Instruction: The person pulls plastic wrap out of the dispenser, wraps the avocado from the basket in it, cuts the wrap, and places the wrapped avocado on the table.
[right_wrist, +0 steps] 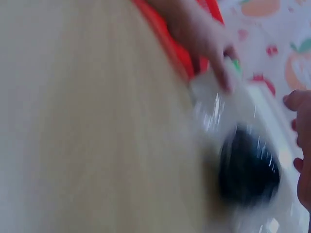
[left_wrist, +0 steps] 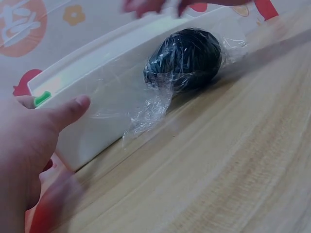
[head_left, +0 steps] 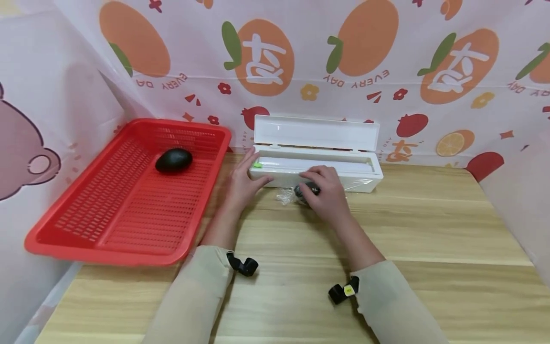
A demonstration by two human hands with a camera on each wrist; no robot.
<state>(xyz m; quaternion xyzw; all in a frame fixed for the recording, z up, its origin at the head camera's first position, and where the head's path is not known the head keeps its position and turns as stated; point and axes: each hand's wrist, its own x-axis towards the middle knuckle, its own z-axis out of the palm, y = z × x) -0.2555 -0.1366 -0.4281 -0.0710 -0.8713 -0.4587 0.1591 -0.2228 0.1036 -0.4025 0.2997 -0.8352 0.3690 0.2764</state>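
Note:
A long white cling film dispenser (head_left: 281, 179) stands at the back of the table, its lid raised and a white roll inside. My left hand (head_left: 242, 186) grips its left end, thumb on the front wall (left_wrist: 104, 114), beside a small green piece (left_wrist: 42, 98). In front of the dispenser lies a dark avocado (left_wrist: 189, 60) covered in crinkled clear cling film (left_wrist: 150, 114). Over it hovers my right hand (head_left: 330, 193), fingers and thumb spread apart. In the right wrist view the hand (right_wrist: 303, 141) stands beside the blurred avocado (right_wrist: 248, 167), holding nothing.
To the left stands a red plastic basket (head_left: 150, 217) with one bare dark avocado (head_left: 174, 160) in it. A fruit-print sheet (head_left: 309, 57) hangs close behind the dispenser. The wooden table (head_left: 429, 229) stretches to the right and front.

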